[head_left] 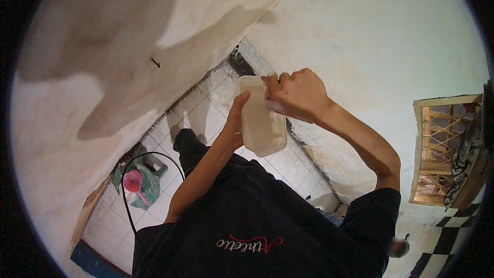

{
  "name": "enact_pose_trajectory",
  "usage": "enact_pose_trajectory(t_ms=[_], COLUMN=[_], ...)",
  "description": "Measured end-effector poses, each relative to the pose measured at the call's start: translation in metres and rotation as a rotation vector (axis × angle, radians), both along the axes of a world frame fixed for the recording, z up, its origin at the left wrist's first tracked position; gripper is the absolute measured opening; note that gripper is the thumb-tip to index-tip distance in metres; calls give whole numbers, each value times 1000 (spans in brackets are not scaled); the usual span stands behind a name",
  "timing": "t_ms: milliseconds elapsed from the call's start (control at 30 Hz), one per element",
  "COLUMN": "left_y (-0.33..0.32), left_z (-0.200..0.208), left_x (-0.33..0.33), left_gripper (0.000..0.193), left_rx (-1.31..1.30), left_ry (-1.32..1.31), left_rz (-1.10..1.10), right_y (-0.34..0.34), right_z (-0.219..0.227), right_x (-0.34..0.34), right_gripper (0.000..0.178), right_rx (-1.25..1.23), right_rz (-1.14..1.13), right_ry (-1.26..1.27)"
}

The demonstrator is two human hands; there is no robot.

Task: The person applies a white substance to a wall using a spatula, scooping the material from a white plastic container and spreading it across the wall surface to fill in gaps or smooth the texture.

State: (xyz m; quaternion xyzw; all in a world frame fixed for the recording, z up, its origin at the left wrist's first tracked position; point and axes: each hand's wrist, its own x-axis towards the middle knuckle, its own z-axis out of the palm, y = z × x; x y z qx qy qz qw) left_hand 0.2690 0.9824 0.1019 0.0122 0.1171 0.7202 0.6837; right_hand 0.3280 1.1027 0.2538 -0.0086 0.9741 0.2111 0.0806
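Note:
My left hand (237,118) is closed on the long side of a whitish plastic container (265,153), its thumb over the rim. The container is rectangular with rounded corners and is tilted in front of my body. Pale material seems to coat its inside; how much there is I cannot tell. Above the container's right edge, my right hand (299,91) is bent at the wrist with its fingers curled around a flat, thin-edged putty knife (280,107). The blade lies along the container's rim, and the fingers hide most of the handle.
Stained, plastered walls (355,46) meet in a corner ahead of me. White floor tiles (296,167) lie below. At the lower left are a green plastic jug-like container (152,188) and a pink dipper (132,180). A black cable (125,203) loops beside me. A latticed window (432,175) is at right.

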Motion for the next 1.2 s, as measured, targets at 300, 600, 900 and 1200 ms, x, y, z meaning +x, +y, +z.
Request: enact_pose_trajectory(t_ms=[300,600,900,1200], left_y=[-1,7,6,9], left_z=[-13,-37,-42,-40], left_x=[-5,15,14,9], left_gripper=[64,75,83,81], left_rx=[8,101,87,152], left_ry=[-33,-147,-142,-98], left_rz=[111,265,329,375], right_y=[-25,-33,-35,-27], right_z=[0,37,54,17], right_x=[19,-2,3,12], right_gripper=[13,17,33,41], right_rx=[-222,-151,-439,-301], right_rz=[-174,-235,-334,-103], right_ry=[-160,-14,-71,-117])
